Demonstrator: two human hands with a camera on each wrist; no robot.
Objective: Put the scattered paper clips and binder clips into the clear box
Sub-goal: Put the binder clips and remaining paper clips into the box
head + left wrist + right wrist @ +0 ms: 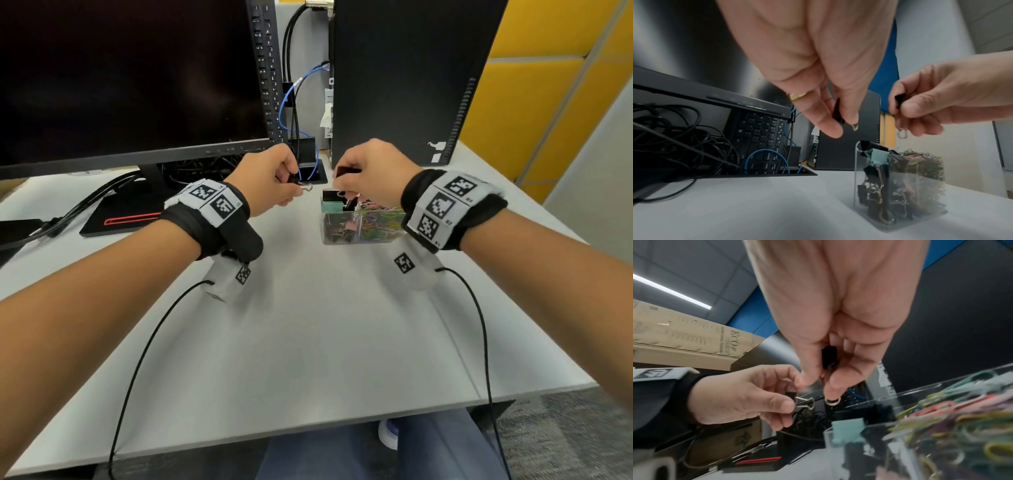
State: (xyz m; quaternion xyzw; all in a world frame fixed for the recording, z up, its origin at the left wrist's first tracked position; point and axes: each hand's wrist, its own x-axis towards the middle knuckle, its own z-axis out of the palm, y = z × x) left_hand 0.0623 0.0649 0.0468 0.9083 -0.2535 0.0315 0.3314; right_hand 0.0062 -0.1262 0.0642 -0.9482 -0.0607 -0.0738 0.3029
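A clear box (359, 236) (900, 186) (920, 443) stands on the white desk, filled with coloured paper clips on its right side and black, teal and pink binder clips on its left. My left hand (274, 181) (828, 113) (748, 395) hovers just left of the box and pinches a black binder clip (297, 181) (837, 112) (797, 400) with silver handles. Over the box's far left corner, my right hand (363, 174) (828, 369) (920, 105) pinches a second black binder clip (346, 171) (829, 356) (900, 99).
A black monitor (130, 78) and its red-striped base (126, 216) stand at the left, a black computer tower (407, 78) behind the box. Cables (298, 113) drop into a desk cutout (313, 174). A keyboard (760, 134) leans upright behind the monitor.
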